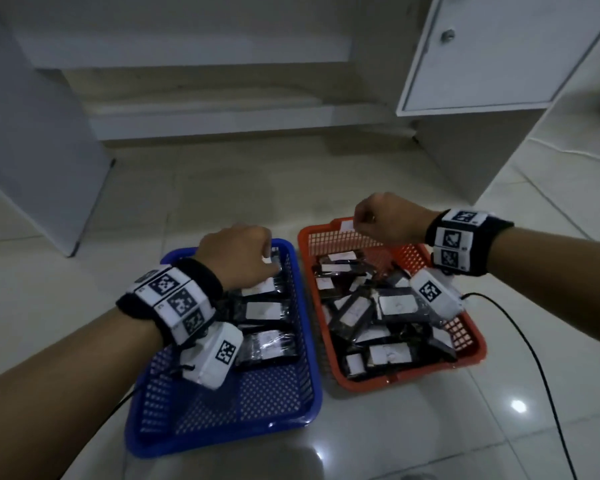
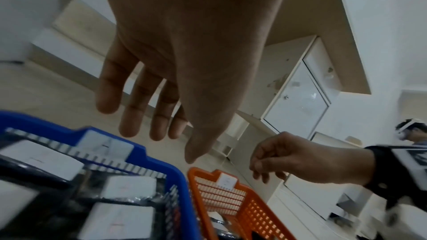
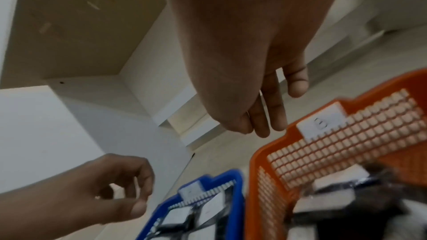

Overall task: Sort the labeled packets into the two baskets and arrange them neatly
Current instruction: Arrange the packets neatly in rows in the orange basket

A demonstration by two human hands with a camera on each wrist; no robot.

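Observation:
Two mesh baskets stand side by side on the tiled floor. The blue basket (image 1: pixel 222 441) (image 2: pixel 161 167) (image 3: pixel 231 174) holds black packets with white labels (image 1: pixel 267 348) lying in a neat row. The orange basket (image 1: pixel 413 379) (image 2: pixel 231 198) (image 3: pixel 261 152) holds several such packets (image 1: pixel 395 304) in a loose heap. Each basket carries a white tag on its far wall (image 2: pixel 104 145) (image 3: pixel 321 123). My left hand (image 1: pixel 271 265) (image 2: pixel 148 116) hovers over the blue basket's far end, fingers relaxed and holding nothing. My right hand (image 1: pixel 359 220) (image 3: pixel 265 119) hangs over the orange basket's far rim, also holding nothing.
A white cabinet with a knobbed door (image 1: pixel 482 53) stands at the back right, and a white panel (image 1: pixel 32 150) rises at the left. A black cable (image 1: pixel 534 341) trails over the floor right of the orange basket. Another person wearing a headset (image 2: pixel 411 130) is at the far right.

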